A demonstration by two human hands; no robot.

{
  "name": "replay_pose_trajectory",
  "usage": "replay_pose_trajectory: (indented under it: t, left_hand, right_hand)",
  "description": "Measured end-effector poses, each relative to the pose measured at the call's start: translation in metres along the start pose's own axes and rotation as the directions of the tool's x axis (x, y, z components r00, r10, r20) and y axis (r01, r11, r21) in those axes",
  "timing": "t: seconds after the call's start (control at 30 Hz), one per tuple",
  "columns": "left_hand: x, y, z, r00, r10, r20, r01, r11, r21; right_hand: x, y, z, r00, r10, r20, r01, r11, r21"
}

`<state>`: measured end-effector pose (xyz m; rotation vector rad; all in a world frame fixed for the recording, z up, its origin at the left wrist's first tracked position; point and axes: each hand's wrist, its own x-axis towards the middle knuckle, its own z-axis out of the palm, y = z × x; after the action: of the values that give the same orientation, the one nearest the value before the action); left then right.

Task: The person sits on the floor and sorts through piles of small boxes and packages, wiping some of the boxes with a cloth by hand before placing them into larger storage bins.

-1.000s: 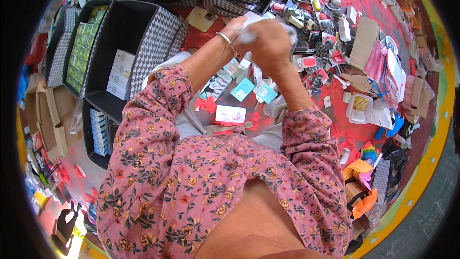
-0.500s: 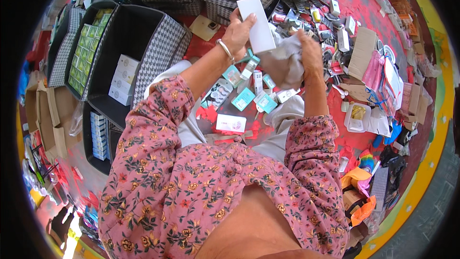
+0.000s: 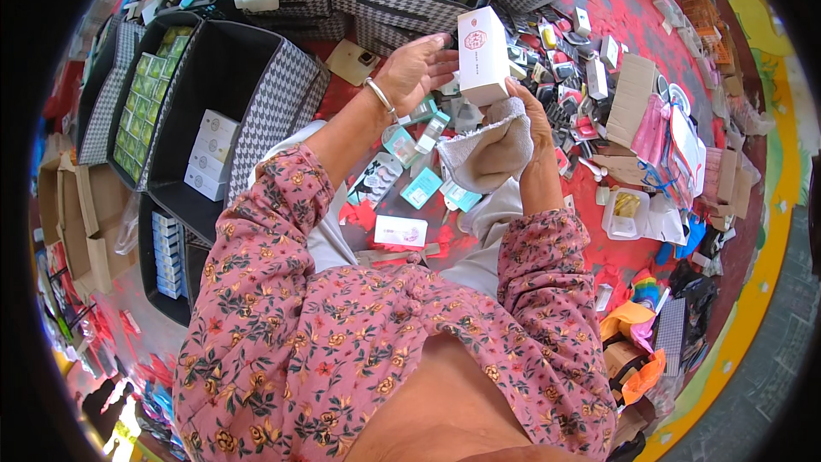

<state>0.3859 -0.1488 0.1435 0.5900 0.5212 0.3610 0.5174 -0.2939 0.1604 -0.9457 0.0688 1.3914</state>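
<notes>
Two hands, one white box [image 3: 482,54]
Left hand [image 3: 416,71] fingers clamped on it, tilted up — right hand [image 3: 523,124] grips grey cloth [image 3: 487,152] underneath, probably for wiping.

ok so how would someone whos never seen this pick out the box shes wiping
Start from the red floor strewn with small packages, then look above the person's lap where both hands meet. The white box stands upright between the left hand and the right hand, which presses a grey cloth under it. It is the only box held in the air, plain white with a small red mark.
</notes>
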Motion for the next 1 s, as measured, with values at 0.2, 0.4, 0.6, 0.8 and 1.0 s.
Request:
replay_pose_trajectory:
  t: [0.2, 0.4, 0.6, 0.8, 1.0]
  left_hand:
    - [-0.003, -0.007, 0.011, 0.977, -0.137, 0.166, 0.159, 0.979, -0.127]
    - [-0.006, -0.005, 0.013, 0.985, -0.124, 0.118, 0.145, 0.97, -0.194]
    - [-0.017, -0.019, 0.015, 0.923, -0.247, 0.294, 0.257, 0.966, 0.003]
    - [-0.017, -0.011, 0.026, 0.986, -0.112, 0.126, 0.077, 0.964, 0.254]
    - [-0.002, -0.02, 0.017, 0.999, 0.043, -0.011, -0.041, 0.988, 0.147]
  right_hand:
    - [0.001, 0.007, 0.01, 0.995, -0.049, 0.087, 0.094, 0.759, -0.645]
    - [-0.024, -0.02, 0.037, 0.507, -0.862, -0.015, 0.542, 0.332, -0.772]
    - [-0.007, 0.003, 0.066, 0.192, -0.66, 0.726, 0.591, -0.513, -0.623]
    - [0.01, -0.05, -0.024, 0.3, -0.952, 0.06, 0.123, -0.024, -0.992]
    - [-0.001, -0.004, 0.003, 0.944, -0.329, 0.022, 0.194, 0.499, -0.845]
